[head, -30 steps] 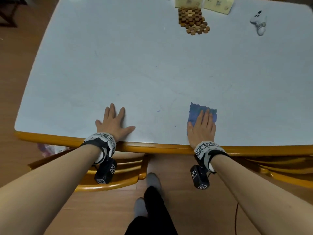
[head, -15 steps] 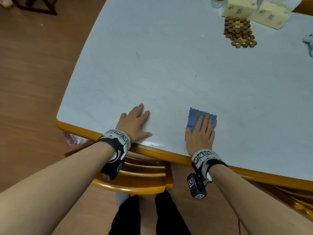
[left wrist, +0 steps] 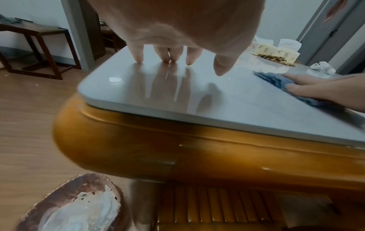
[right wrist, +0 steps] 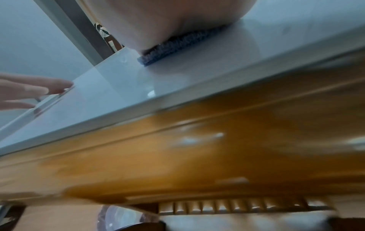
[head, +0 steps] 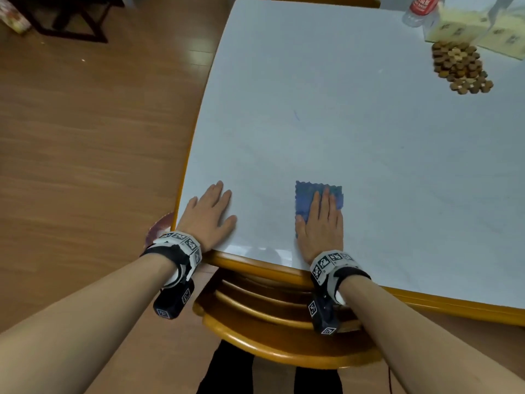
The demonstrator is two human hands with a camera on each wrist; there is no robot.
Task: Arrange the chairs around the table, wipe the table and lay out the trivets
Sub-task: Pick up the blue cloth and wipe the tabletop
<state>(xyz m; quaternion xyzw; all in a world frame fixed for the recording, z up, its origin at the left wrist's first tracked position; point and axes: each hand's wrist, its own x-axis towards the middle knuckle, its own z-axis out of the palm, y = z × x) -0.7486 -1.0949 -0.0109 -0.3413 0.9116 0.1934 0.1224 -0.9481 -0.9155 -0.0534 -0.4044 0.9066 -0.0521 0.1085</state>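
A red-labelled bottle (head: 420, 8) and tissue packs (head: 466, 27) stand beside a white controller (left wrist: 321, 68).

Quick count: one table (head: 326, 115), one blue cloth (head: 305, 199), one pile of wooden trivets (head: 460, 66) (can't tell how many are in it). Two tissue packs (head: 457, 24), one water bottle (head: 420, 7), one white controller (left wrist: 321, 68), two chairs (head: 284, 331), two hands (head: 210, 211) on the tabletop.
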